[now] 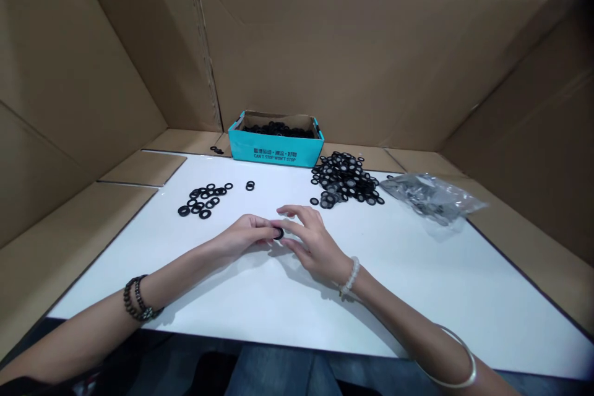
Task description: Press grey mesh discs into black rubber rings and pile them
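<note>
Over the middle of the white table, my left hand pinches a small black ring between thumb and fingers. From the other side, my right hand has its thumb and index finger at the same ring, its other fingers loosely spread. Part of the ring is hidden by the fingertips. Loose black rings lie in a scattered group to the left, with a couple more farther back. Behind my right hand is a heap of black rings with grey centres.
A turquoise cardboard box holding many black rings stands at the back. To the right lies a clear plastic bag with grey pieces inside. Cardboard walls surround the white table at the back and sides. A few rings rest on cardboard at back left.
</note>
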A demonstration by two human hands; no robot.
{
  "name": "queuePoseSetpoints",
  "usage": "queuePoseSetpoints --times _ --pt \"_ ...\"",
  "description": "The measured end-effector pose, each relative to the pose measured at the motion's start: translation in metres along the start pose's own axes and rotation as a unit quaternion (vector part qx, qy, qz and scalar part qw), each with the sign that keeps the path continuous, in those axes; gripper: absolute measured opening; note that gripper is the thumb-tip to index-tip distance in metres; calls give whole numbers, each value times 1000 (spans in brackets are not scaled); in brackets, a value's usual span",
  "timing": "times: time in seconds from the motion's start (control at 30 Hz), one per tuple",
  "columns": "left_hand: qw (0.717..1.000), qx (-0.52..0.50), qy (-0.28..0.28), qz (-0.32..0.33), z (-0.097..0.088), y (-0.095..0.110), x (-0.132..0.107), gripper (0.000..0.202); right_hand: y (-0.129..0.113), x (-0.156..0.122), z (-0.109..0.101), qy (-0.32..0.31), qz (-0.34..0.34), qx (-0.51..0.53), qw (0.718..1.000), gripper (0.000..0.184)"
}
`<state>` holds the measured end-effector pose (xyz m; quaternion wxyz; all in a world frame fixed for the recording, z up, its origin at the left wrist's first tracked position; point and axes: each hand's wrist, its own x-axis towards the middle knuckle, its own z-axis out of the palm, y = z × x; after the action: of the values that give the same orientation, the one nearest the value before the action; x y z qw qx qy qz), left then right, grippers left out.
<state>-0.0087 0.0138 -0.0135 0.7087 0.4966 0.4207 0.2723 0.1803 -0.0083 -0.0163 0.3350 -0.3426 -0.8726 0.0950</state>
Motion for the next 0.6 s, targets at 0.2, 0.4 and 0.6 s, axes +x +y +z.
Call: queuePoseSetpoints --times 0.2,0.4,0.6 --pt "1000 17 -9 3 4 -1 -2 21 -3 2 5 44 15 -2 999 11" --pt "976 171 75 110 -17 11 7 41 19 6 -3 92 47 -75 992 14" --pt "695 624 329 139 -110 34 17 33 85 -1 -22 85 239 -290 923 18"
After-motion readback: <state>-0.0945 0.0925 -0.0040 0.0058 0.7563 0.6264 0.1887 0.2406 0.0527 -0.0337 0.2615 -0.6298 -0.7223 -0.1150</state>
